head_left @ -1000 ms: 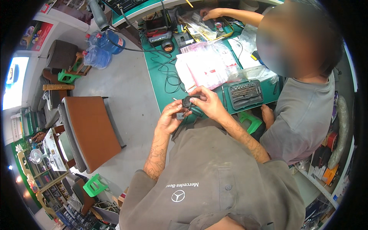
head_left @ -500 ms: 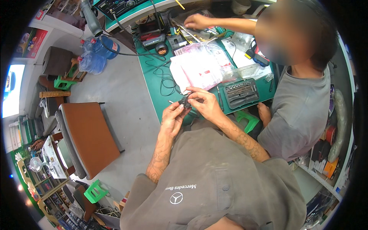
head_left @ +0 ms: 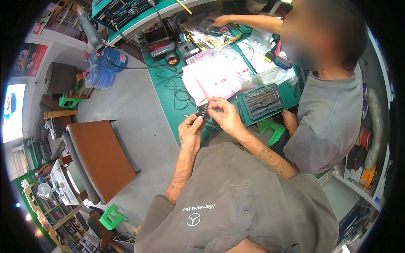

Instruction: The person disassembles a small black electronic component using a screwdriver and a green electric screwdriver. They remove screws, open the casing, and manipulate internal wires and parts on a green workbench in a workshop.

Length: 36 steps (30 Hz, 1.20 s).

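Observation:
Near the bench's front edge, a small black object (head_left: 202, 110) with a dark glossy face is raised between my two hands. I cannot make out its exact kind. My left hand (head_left: 191, 130) grips its lower end between thumb and fingers. Fingers bent, my right hand (head_left: 225, 114) pinches at its right side; whether it holds a separate small piece is hidden. A thin pale rod (head_left: 186, 116) shows just left of my left hand's fingers. To the right of my right hand, a slim dark screwdriver-like tool (head_left: 240, 109) lies beside a grey bit-and-socket case (head_left: 275, 111).
White and pink plastic bags (head_left: 211, 78) cover the middle of the green bench (head_left: 162, 90). Black cable (head_left: 179, 93) coils at their left. At right sits a co-worker (head_left: 325, 114), whose hand (head_left: 220, 20) reaches into the clutter at the back. A brown-topped table (head_left: 99, 156) stands at left.
The black object has turned upward, showing more of its glossy face. The co-worker's hand has gone down into the clutter. My view has shifted slightly.

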{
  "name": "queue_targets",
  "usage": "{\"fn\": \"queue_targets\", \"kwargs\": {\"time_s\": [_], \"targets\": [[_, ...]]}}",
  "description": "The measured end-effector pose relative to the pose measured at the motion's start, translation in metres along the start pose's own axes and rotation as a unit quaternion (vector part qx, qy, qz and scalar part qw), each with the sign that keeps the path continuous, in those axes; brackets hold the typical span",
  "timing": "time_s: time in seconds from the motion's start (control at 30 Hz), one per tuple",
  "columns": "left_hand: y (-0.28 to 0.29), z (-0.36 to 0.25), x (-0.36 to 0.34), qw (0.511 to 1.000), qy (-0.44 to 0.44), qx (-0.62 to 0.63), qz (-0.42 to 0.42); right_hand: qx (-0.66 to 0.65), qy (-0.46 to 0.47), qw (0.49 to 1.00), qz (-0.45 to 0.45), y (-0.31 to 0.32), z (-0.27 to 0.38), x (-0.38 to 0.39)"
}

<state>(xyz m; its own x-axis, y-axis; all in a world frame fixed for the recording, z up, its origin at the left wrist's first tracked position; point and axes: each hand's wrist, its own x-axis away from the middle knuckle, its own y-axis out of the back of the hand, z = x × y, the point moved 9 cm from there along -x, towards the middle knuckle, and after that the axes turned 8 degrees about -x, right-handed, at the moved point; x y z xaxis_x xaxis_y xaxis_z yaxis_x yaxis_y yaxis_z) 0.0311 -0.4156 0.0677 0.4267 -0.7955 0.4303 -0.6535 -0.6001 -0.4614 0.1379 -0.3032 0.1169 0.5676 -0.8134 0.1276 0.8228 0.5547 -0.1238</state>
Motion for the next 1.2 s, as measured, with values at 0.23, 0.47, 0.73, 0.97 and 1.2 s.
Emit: {"fn": "queue_targets", "kwargs": {"time_s": [0.23, 0.47, 0.73, 0.97, 1.2], "targets": [[-0.005, -0.003, 0.002, 1.000, -0.002, 0.006, 0.005, 0.008, 0.027, 0.999, 0.028, -0.003, 0.013, 0.001], [-0.006, -0.011, 0.000, 0.995, -0.055, -0.081, -0.006, 0.031, 0.022, 0.999, 0.026, -0.003, -0.001, -0.002], [-0.006, -0.004, -0.001, 1.000, 0.003, -0.018, 0.015, 0.051, 0.073, 0.996, 0.019, 0.000, 0.025, 0.003], [-0.009, -0.003, 0.000, 0.999, 0.033, -0.008, 0.015, 0.198, 0.190, 0.961, 0.040, -0.005, 0.048, 0.009], [-0.005, -0.007, 0.000, 0.994, -0.013, -0.108, -0.007, 0.075, 0.022, 0.997, 0.027, 0.000, 0.018, 0.003]]}}
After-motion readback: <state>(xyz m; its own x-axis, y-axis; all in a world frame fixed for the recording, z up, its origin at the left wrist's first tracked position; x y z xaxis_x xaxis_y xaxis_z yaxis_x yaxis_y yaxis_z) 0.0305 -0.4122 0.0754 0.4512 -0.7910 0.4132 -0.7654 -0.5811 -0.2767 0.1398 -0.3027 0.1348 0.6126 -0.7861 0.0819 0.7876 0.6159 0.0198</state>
